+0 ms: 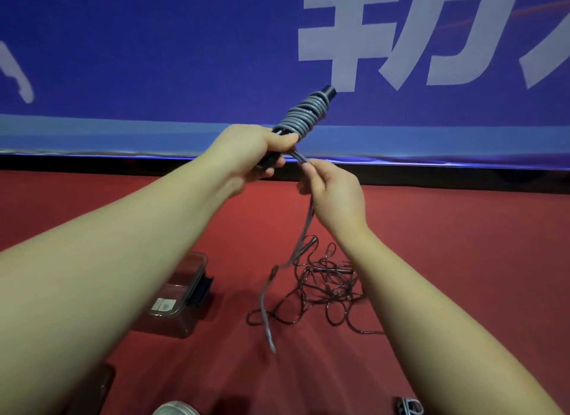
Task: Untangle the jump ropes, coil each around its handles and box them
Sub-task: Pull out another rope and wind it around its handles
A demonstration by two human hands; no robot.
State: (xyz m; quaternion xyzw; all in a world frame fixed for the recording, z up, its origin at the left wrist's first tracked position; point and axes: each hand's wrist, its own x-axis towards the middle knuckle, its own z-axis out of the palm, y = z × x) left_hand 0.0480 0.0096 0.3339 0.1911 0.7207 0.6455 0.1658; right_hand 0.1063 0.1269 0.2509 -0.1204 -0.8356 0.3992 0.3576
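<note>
My left hand (249,150) grips the black handles (328,92) of a grey jump rope, held up and pointing away to the upper right. Grey rope coils (303,116) wrap the handles just beyond my fingers. My right hand (331,189) pinches the loose grey rope (300,241) right below the handles. The rest of that rope hangs down in a loop toward the floor. A dark jump rope (327,286) lies in a tangled heap on the red floor below my right hand. A clear plastic box (177,297) stands on the floor, partly hidden by my left forearm.
A blue banner (185,59) with large white characters runs across the back above a black strip. Red floor (447,229) lies all around. The toe of a shoe (175,408) shows at the bottom edge, and a small clip-like object (408,407) lies at the bottom right.
</note>
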